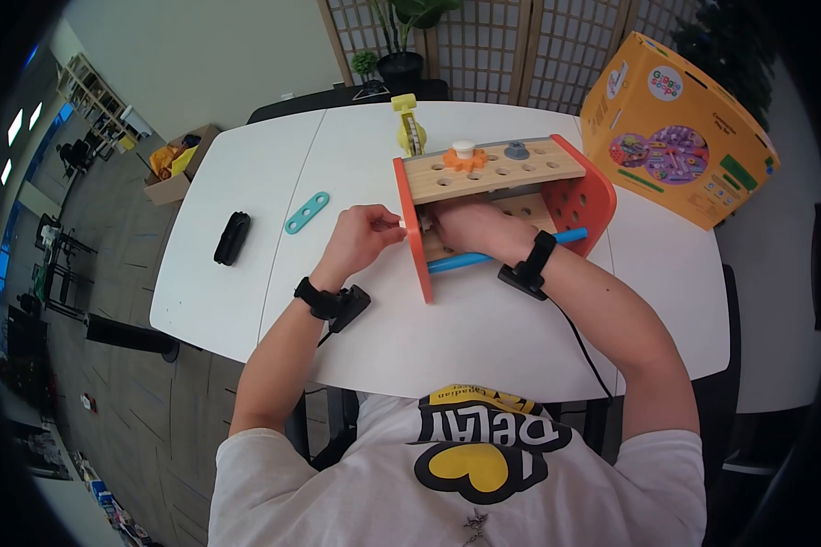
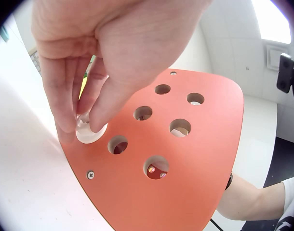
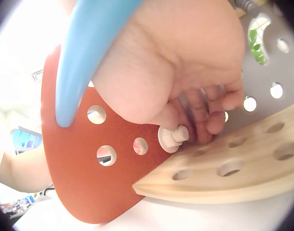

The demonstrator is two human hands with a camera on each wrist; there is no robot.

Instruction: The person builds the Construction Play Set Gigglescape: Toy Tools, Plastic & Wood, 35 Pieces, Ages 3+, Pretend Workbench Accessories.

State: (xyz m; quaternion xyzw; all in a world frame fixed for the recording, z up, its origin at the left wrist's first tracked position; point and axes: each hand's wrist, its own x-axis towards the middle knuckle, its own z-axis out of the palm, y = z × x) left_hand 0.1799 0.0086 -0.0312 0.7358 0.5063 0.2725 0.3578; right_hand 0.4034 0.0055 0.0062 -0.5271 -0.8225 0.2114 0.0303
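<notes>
A toy workbench (image 1: 511, 169) has red perforated side panels (image 2: 195, 159), wooden shelves (image 3: 229, 168) and a blue rod (image 1: 461, 262). My left hand (image 1: 363, 239) is outside the left panel. Its thumb and fingers pinch the round head of a white plastic bolt (image 2: 90, 134) at one of the panel's holes. Reaching in over the blue rod, my right hand (image 1: 479, 228) is between the shelves. Its curled thumb and fingers hold a white nut (image 3: 167, 139) around the bolt's end, on the panel's inner face. Part of those fingertips is hidden.
An orange gear with a white knob (image 1: 464, 155) and a grey piece (image 1: 516, 150) sit on the top shelf. A yellow toy (image 1: 410, 128) stands behind. Leftward lie a teal strip (image 1: 307, 212) and a black case (image 1: 233, 239). A large yellow box (image 1: 675, 132) stands at right.
</notes>
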